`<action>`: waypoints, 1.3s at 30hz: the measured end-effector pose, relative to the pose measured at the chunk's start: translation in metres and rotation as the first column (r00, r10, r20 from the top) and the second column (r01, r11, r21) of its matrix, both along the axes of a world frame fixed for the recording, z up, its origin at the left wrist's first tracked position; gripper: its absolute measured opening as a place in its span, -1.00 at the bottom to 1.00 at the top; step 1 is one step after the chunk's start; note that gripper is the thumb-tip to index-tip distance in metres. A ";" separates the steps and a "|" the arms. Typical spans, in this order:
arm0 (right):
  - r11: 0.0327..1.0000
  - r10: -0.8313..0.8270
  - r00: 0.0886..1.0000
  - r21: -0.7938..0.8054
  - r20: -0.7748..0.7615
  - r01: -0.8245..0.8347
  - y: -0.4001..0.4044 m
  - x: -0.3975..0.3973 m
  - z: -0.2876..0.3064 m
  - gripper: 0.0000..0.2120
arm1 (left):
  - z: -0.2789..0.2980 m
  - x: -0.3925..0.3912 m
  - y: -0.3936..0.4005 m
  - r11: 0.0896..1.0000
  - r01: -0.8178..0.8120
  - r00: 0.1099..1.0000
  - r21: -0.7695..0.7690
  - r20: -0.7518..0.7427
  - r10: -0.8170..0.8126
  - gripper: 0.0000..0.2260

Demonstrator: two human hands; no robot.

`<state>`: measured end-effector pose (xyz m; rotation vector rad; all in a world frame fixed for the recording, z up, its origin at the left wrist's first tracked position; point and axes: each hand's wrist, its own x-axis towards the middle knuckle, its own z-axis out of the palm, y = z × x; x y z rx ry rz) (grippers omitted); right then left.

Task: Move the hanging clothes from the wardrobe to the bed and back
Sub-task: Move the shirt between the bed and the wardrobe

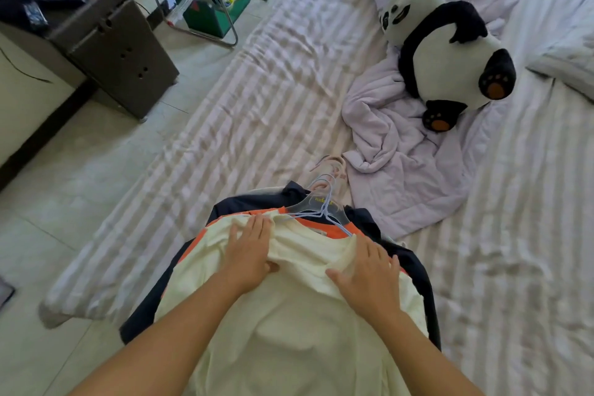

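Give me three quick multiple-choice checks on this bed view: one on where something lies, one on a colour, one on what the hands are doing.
1. Where does the black-and-white plush panda lie?
A. On the tiled floor
B. On the crumpled lilac blanket on the striped bed sheet
C. On the metal chair

2. What colour is the top garment of the pile?
A. Cream
B. Green
C. Red

3. What are the hands doing?
A. Both lifted clear of the pile
B. One pulls a hanger hook
C. Both press flat on the pile

Answers:
1 B: the panda rests on the blanket, far side of the bed.
2 A: the cream shirt covers the orange garment and the navy jacket.
3 C: the left hand and right hand lie on the shirt with straight fingers, no grip on the clear plastic hangers.
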<state>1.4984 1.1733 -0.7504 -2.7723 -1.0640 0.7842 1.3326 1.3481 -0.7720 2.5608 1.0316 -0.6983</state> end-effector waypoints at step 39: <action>0.833 0.391 0.919 0.402 0.056 -0.379 -0.031 -0.175 0.429 -0.25 | 0.434 -0.187 -0.089 0.980 -0.187 0.888 0.068 0.438 0.139 -0.32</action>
